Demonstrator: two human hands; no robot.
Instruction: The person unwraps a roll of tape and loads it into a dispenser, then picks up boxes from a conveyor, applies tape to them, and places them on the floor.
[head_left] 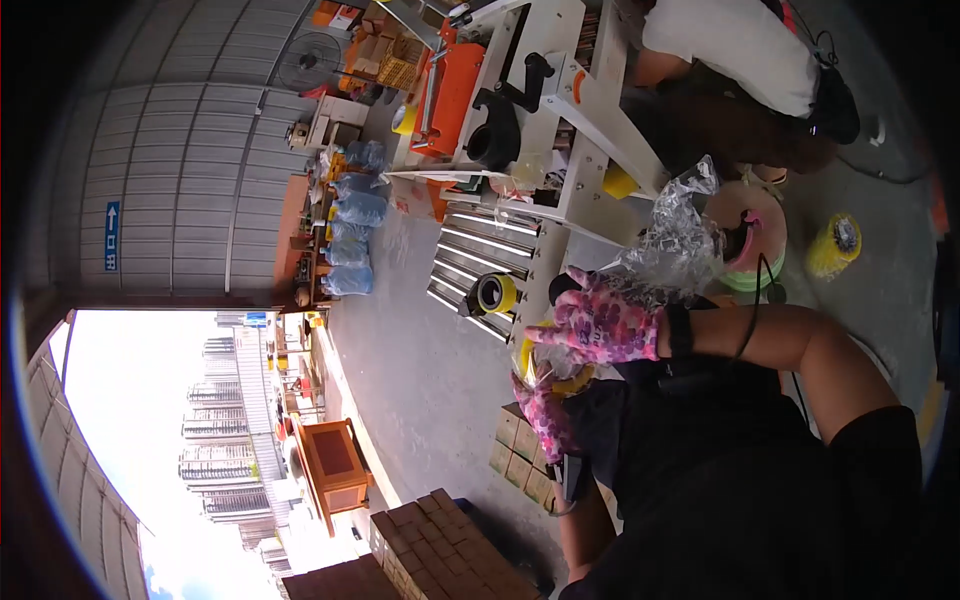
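- The right hand [600,322], in a pink flowered glove, is curled, fingers bent over the top of a yellow tape roll [545,368] and closed against it; the forearm comes in from the right across a dark apron.
- The left hand [547,415], in the same sort of glove, sits just below the roll, fingers bent up against its underside. How tightly it grips, I cannot tell, as the roll and some clear film cover the fingertips.
- So the roll is sandwiched between the two gloves, near the centre of the view, just in front of the person's body.
- Crumpled clear plastic wrap [675,235] bunches up just beyond the right hand, touching the back of the glove.
- A second tape roll [494,294], yellow with a dark core, rests on the steel roller conveyor [478,255] a little to the left of the hands.
- Farther off, a carton-sealing machine with an orange housing [447,95] stands over the conveyor.
- To the far right, another person [730,45] in a white top bends down; near them on the floor lie a pink and green spool [757,235] and a yellow roll [834,245].
- Near the lower edge, small cardboard boxes [515,450] are stacked beside the left hand.
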